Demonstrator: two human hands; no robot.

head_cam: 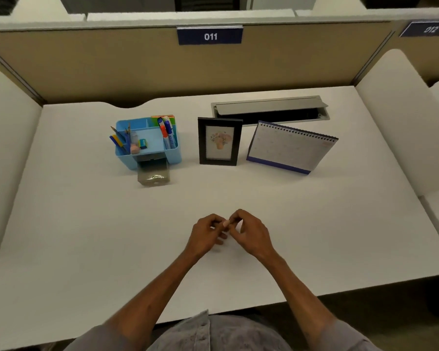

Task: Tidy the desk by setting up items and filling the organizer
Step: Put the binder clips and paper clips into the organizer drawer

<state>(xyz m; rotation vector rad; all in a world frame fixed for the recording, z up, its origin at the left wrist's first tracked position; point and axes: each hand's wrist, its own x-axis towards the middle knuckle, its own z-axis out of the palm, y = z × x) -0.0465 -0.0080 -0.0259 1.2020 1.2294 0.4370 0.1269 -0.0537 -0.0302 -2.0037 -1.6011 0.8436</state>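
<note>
Both hands meet low over the bare front of the desk [86,236], the left hand [207,235] and right hand [251,234] with fingertips touching one another, curled inward. Whether they pinch some small thing between them I cannot tell; nothing shows there but the fingers themselves.

What the task concerns sits well apart, farther back and to the left: the blue organizer [148,143], holding pencils [118,140] in its left compartment, erasers [138,145] in the middle tray and markers [166,131] at its right. Its clear drawer [153,174] is pulled out toward the person, so its long axis runs roughly front to back, its open end facing the hands.

Judging from this, the drawer is the likeliest target, and the left hand lies slightly nearer it; a reach would go forward and leftward.

Right of the organizer stand a black picture frame [219,141] and a spiral desk calendar [290,148], both upright and seemingly already set up.
</note>
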